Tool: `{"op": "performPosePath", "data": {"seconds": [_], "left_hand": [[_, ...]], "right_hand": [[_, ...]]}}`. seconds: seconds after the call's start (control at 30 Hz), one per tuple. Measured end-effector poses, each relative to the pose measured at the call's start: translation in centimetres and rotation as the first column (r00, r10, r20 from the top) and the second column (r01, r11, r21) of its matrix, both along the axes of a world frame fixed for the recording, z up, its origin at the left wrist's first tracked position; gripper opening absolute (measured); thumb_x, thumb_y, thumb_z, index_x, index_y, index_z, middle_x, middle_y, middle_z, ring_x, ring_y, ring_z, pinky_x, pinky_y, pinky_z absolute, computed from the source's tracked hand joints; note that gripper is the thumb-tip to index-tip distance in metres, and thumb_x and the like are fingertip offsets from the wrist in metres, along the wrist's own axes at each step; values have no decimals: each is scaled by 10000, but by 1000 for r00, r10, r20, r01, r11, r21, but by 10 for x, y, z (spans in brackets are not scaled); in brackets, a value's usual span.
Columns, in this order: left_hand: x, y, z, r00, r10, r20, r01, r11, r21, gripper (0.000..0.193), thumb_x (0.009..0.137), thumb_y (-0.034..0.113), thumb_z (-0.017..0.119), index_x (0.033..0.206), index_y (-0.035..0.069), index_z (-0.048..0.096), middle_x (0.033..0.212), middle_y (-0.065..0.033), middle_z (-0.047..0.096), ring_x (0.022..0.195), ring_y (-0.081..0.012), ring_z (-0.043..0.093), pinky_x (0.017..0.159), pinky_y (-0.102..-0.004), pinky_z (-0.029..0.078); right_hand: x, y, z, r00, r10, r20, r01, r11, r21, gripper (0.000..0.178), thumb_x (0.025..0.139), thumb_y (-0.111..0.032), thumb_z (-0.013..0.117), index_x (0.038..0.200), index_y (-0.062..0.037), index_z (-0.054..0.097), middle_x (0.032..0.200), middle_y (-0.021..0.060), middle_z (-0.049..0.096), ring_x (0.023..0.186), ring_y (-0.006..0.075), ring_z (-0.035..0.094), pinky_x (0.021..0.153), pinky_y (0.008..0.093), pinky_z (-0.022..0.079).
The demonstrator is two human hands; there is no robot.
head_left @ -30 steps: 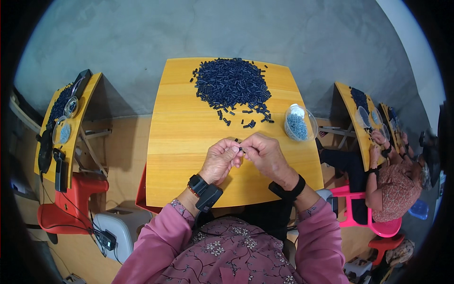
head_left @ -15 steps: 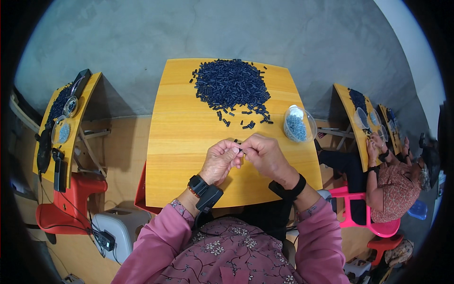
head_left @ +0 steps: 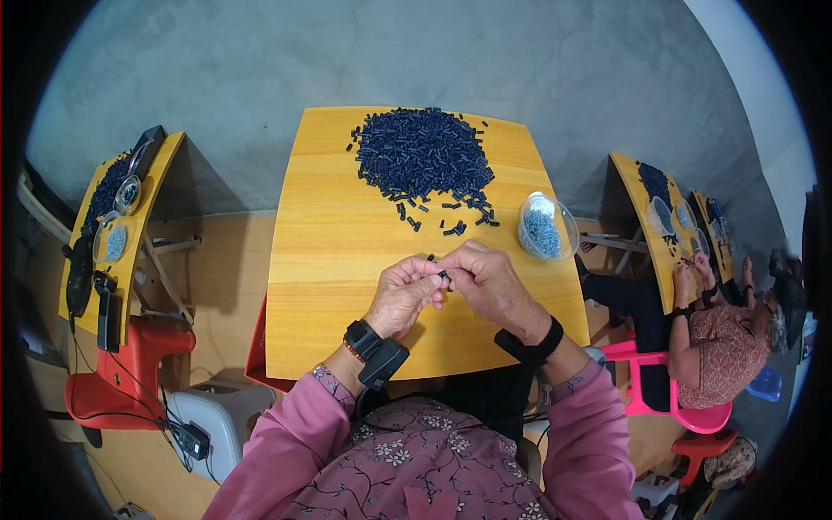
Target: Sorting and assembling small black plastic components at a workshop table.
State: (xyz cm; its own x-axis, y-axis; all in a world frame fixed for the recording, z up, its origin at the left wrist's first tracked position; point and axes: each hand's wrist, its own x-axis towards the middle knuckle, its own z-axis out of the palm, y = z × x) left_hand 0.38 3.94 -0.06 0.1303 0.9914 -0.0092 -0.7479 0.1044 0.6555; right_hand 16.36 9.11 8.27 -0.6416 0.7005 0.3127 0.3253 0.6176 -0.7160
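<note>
Mid-frame, the left hand (head_left: 404, 295) and right hand (head_left: 490, 282) meet, each grip pinching one dark piece (head_left: 444, 275), probably to steady something so small. Pile (head_left: 425, 154), upper centre, and tub (head_left: 568, 230), right, likely sit within easy reach.

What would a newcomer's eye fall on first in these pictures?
Probably the big heap of small dark-blue cylindrical pieces on the far half of the yellow wood-grained table. Nearer, the bare left hand and bare right hand meet at a tiny dark piece. To their right and farther off, a clear round plastic tub holds light-blue bits.
</note>
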Motion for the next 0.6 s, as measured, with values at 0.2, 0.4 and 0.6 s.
{"op": "performPosePath", "data": {"seconds": [0.2,0.4,0.6], "left_hand": [[0,0,-4,999,5,-32,-6,1000,-10,88,910,-24,601,986,19,614,905,-106,678,691,-136,635,622,-255,544],[-1,-1,-4,1000,4,-25,-4,1000,3,83,911,-15,607,981,28,616,881,-89,682,674,-122,631,611,-252,541],[0,0,0,998,19,-67,-19,1000,6,80,909,-10,613,977,30,617,875,-86,683,661,-117,623,602,-246,531]], "right_hand": [[-3,-1,10,993,25,115,-49,976,213,147,829,47,606,948,-26,652,793,134,619,725,291,638,632,343,507],[-4,-3,12,985,67,159,-105,965,242,164,817,42,602,960,-30,640,832,132,632,753,316,638,637,359,505],[1,1,13,990,72,121,-79,995,53,192,808,-8,591,998,-31,609,853,154,618,809,338,633,703,397,510]]}}
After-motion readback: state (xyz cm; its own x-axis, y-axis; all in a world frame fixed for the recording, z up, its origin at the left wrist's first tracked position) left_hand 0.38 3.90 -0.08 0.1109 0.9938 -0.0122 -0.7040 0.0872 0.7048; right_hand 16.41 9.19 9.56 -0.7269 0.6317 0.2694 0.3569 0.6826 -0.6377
